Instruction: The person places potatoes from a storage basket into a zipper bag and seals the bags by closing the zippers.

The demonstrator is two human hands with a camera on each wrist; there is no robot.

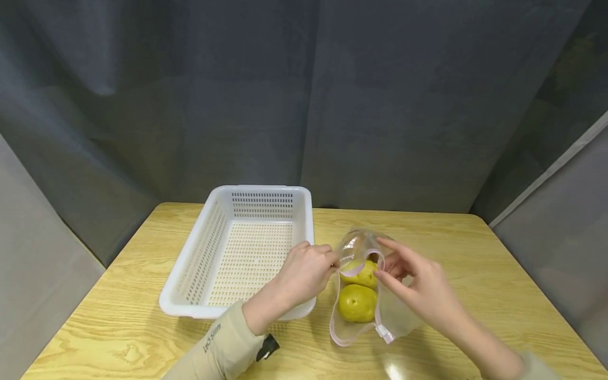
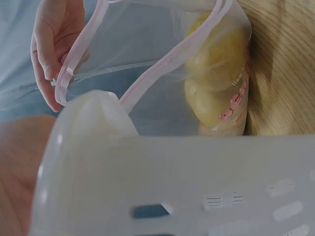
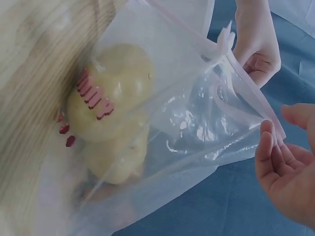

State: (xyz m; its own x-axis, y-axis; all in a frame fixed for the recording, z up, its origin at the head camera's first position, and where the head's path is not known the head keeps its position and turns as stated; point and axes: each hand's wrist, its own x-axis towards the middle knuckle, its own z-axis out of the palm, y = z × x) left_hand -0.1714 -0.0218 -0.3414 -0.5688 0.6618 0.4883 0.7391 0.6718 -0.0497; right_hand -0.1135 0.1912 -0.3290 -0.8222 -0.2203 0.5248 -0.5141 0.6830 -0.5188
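A clear zip bag (image 1: 401, 316) with a pink rim stands at the right of the table, its mouth spread. Inside lie yellow, potato-like lumps (image 1: 357, 303), one behind another; something brownish beside them is mostly hidden. My left hand (image 1: 311, 269) pinches the left side of the bag's rim, next to the white basket. On the opposite side is my right hand (image 1: 423, 285), its fingers touching the rim and its thumb apart from them in the right wrist view. Red print (image 3: 93, 96) marks the bag's side. A white slider (image 1: 385, 332) sits at the near corner.
A white perforated plastic basket (image 1: 190, 311) stands left of the bag, its right wall close to my left hand. Both are on a wood-grain table (image 1: 494, 274). Dark curtains (image 1: 304, 105) hang behind it, with grey panels at both sides.
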